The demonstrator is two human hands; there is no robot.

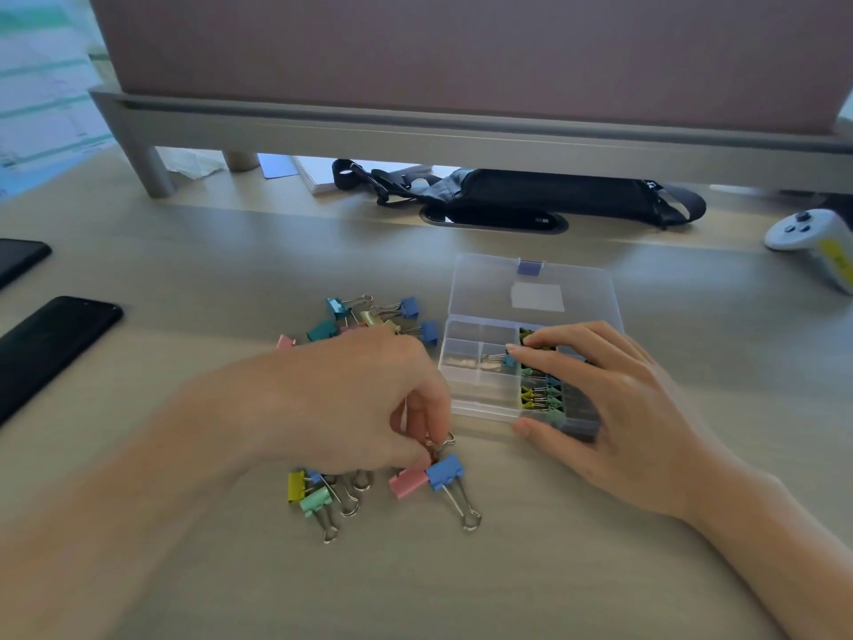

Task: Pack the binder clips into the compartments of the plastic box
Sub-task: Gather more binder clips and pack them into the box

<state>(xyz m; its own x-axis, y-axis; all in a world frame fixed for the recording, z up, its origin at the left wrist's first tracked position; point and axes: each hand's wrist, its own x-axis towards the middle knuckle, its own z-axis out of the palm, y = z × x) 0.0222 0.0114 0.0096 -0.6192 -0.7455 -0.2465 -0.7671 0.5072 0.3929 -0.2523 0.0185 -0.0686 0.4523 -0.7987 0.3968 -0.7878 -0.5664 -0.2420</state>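
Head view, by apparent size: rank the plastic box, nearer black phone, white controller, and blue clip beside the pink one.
1. plastic box, lid included.
2. black phone.
3. white controller; both run off frame, so their order is unsure.
4. blue clip.

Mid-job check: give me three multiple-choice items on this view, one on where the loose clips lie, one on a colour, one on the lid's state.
1. Where do the loose clips lie relative to the box?
A. right of it
B. left of it
C. on its lid

2. The clip touching the pink clip is:
A. blue
B. red
C. black

3. The lid is:
A. shut
B. missing
C. open

Key:
1 B: both heaps sit on the desk left of the box.
2 A: the blue clip lies against the pink one.
3 C: the lid lies flat behind the box.
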